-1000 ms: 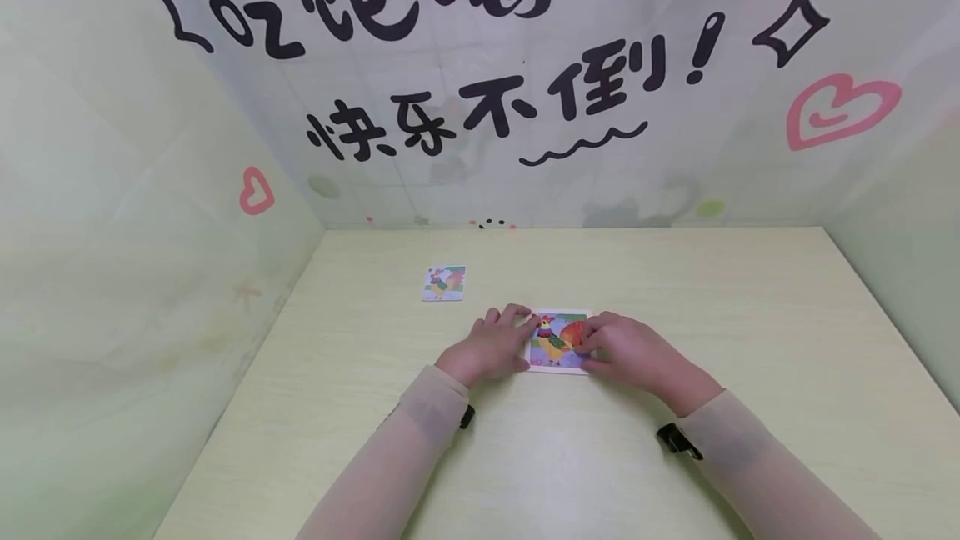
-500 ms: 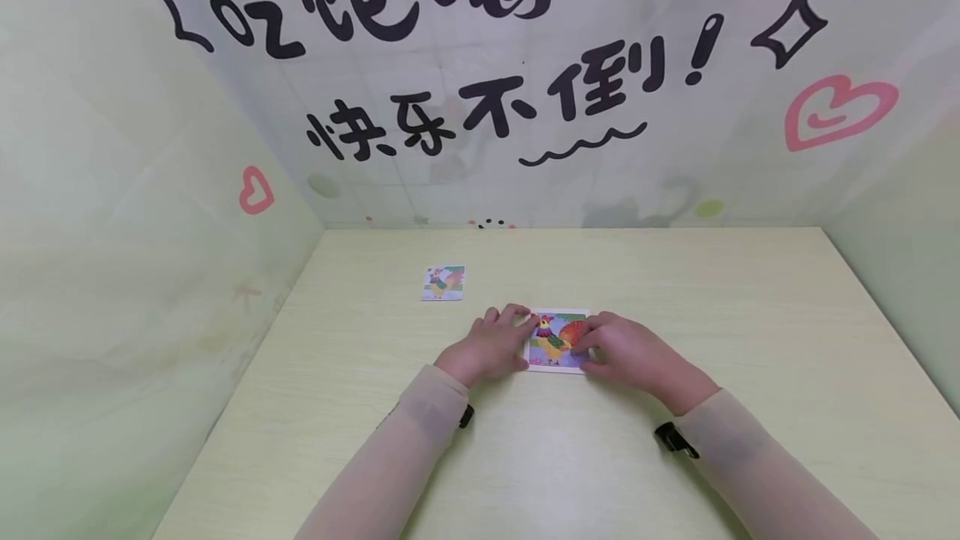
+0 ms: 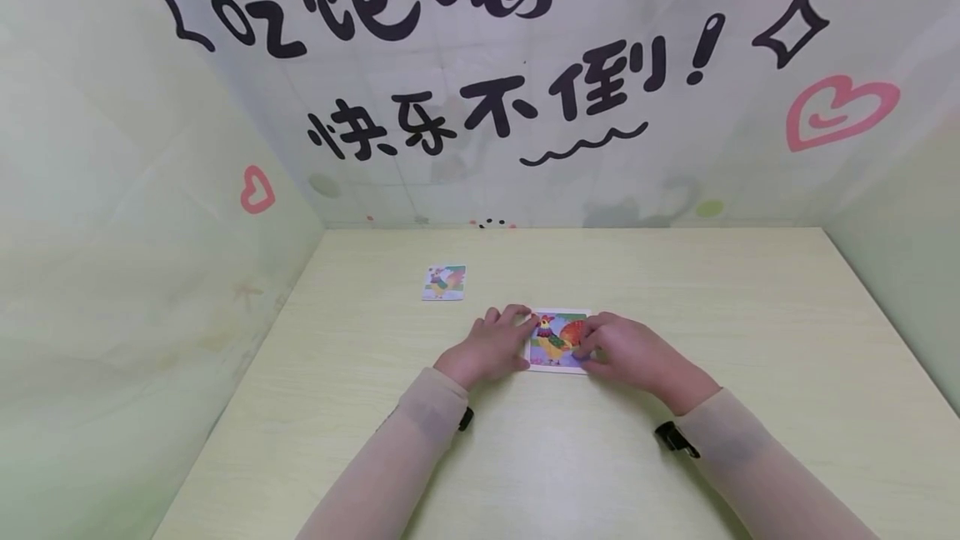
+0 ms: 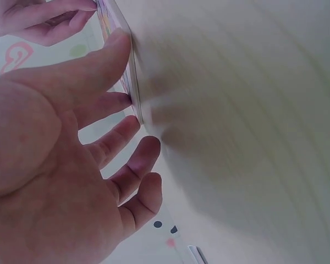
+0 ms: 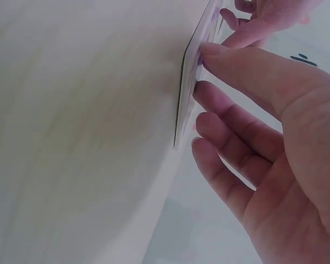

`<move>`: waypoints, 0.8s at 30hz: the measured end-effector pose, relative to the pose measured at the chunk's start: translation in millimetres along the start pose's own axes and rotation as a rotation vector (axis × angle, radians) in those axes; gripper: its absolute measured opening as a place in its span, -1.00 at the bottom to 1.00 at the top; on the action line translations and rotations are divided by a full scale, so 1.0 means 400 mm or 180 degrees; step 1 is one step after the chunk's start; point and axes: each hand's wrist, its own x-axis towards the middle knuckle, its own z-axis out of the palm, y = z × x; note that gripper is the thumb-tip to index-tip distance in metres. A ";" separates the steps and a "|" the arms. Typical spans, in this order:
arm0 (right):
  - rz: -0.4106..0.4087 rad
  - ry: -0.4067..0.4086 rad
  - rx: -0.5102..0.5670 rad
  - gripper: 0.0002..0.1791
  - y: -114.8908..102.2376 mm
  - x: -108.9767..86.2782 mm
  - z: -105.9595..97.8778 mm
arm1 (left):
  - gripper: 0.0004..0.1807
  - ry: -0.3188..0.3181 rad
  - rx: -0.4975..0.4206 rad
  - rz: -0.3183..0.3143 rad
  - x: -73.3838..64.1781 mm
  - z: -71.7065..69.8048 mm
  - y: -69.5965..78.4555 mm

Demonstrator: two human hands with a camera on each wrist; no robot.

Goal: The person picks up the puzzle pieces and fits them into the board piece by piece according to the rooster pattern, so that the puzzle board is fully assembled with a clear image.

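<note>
A small white-framed rooster puzzle [image 3: 553,341] lies flat on the table, bright with a red tail and yellow body. At its left side my left hand [image 3: 486,348] holds it, with the thumb [image 4: 116,52] at the near edge and fingertips toward the far edge. From the right, my right hand [image 3: 633,350] grips the puzzle's right part. In the right wrist view, its thumb [image 5: 236,63] lies on the picture side, and other fingertips are at the far side. The right fingers cover part of the tail and the right border.
A paler square card [image 3: 443,283] with the same rooster lies farther back on the left of the pale wooden table [image 3: 750,315]. Printed fabric walls [image 3: 480,182] enclose the table at the back and both sides.
My right fingertips shift very slightly over the puzzle's right part. The left hand, the puzzle and the card stay in place.
</note>
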 end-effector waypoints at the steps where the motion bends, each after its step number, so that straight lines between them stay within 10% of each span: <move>1: -0.0015 0.0009 -0.0015 -0.90 0.001 0.000 0.000 | -0.15 -0.0001 -0.0010 -0.0002 0.000 0.000 0.000; 24: 0.0099 -0.0082 0.0185 -0.93 0.015 -0.001 0.002 | -0.15 -0.0078 -0.0101 -0.0028 0.003 -0.005 0.000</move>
